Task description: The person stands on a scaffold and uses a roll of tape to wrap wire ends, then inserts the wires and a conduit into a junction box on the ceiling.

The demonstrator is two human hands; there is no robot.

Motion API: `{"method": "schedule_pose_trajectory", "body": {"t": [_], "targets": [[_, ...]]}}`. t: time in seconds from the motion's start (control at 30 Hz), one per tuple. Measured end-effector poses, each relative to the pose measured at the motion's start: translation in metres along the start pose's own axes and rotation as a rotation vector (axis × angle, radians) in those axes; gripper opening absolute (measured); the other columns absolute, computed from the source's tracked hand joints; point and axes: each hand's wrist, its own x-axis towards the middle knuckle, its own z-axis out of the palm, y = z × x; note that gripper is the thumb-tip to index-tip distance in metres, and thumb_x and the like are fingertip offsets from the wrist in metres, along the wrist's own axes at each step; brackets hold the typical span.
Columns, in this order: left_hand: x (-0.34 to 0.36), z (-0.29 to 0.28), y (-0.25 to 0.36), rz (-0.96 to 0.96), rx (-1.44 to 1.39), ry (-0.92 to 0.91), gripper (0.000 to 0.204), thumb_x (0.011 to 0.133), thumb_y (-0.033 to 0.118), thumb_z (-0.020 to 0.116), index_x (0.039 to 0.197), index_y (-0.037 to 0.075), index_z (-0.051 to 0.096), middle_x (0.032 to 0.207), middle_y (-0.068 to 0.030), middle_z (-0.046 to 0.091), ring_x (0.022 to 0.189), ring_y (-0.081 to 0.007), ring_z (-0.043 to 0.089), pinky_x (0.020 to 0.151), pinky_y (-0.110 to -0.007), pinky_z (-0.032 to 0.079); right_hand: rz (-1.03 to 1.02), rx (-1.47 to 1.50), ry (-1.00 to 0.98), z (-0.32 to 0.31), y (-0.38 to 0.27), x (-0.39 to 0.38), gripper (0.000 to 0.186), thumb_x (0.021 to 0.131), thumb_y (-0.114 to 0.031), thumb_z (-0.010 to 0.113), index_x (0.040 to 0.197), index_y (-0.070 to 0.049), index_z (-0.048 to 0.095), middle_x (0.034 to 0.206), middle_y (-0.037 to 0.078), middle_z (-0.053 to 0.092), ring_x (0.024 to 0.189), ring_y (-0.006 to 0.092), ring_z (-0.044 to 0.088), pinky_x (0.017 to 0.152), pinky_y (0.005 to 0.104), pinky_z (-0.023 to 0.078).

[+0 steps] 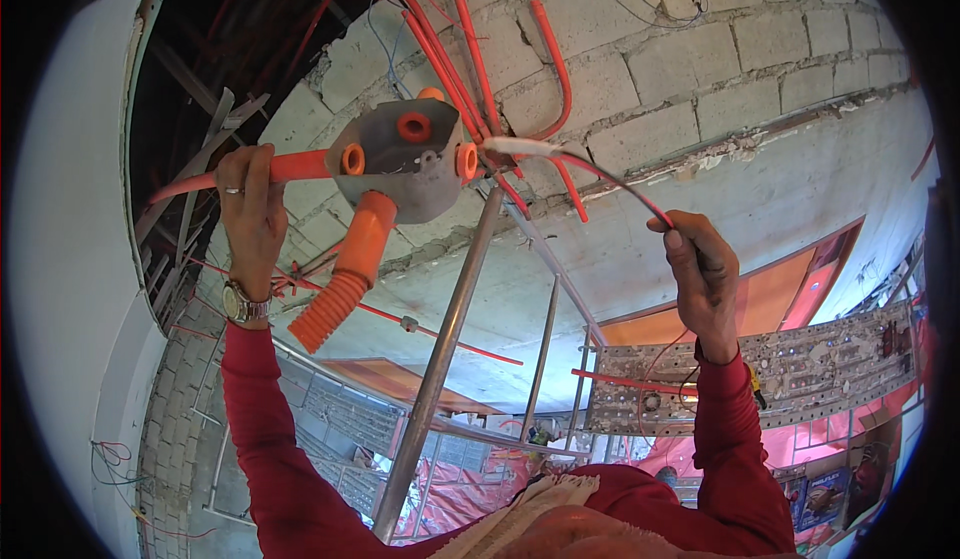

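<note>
My left hand [250, 214] is closed around an orange conduit [305, 166] joined to a grey metal junction box [415, 189] with orange fittings. A short orange pipe with a corrugated end [335, 299] hangs from the box. My right hand [705, 274] pinches a thin flexible dark-and-red cable [630, 189]; its pale, wrapped-looking tip [520, 147] arches left toward the right side of the box. Whether the tip touches anything there is unclear.
Red conduits [555, 69] run along the block wall [690, 69] beside a dark ceiling opening [210, 39]. A white panel [70, 189] is at left. Below are metal poles [440, 359], perforated scaffold planks [820, 359], pink sheeting [480, 489] and printed boxes [830, 499].
</note>
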Motion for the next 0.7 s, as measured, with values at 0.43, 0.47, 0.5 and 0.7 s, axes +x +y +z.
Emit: {"method": "schedule_pose_trajectory", "body": {"t": [0.43,0.47,0.5,0.7], "targets": [[-0.010,0.001,0.009,-0.022,0.004,-0.041,0.048,0.083,-0.006,0.068,0.129,0.003,0.061,0.119,-0.0155,0.059,0.114,-0.0387,0.056,0.102,-0.052,0.047,-0.046,-0.096,-0.123,0.033,-0.007,-0.001,0.017,0.096,0.002,0.066,0.113,0.002,0.067,0.091,0.016,0.070,0.069,0.0205,0.064,0.064,0.0299,0.050],[-0.012,0.001,0.009,-0.016,-0.009,-0.045,0.051,0.081,-0.007,0.069,0.130,0.003,0.060,0.119,-0.0152,0.059,0.115,-0.0387,0.056,0.103,-0.052,0.046,-0.072,-0.100,-0.126,0.041,-0.012,-0.001,0.019,0.094,0.002,0.067,0.113,0.001,0.067,0.089,0.016,0.069,0.068,0.0246,0.065,0.063,0.0316,0.050],[-0.013,-0.001,0.008,-0.011,-0.021,-0.051,0.053,0.080,-0.008,0.069,0.131,0.004,0.060,0.119,-0.0149,0.059,0.116,-0.0388,0.056,0.104,-0.053,0.046,-0.098,-0.102,-0.129,0.048,-0.018,-0.001,0.021,0.092,0.003,0.068,0.113,0.001,0.067,0.087,0.017,0.067,0.068,0.0287,0.065,0.062,0.0333,0.051],[-0.021,-0.002,0.006,-0.006,-0.037,-0.052,0.052,0.082,-0.007,0.068,0.132,0.004,0.059,0.119,-0.0146,0.058,0.117,-0.0393,0.056,0.108,-0.055,0.046,-0.097,-0.124,-0.138,0.078,-0.039,-0.014,0.028,0.090,0.007,0.068,0.116,-0.002,0.064,0.076,0.015,0.059,0.063,0.0332,0.062,0.058,0.0376,0.049]]}}
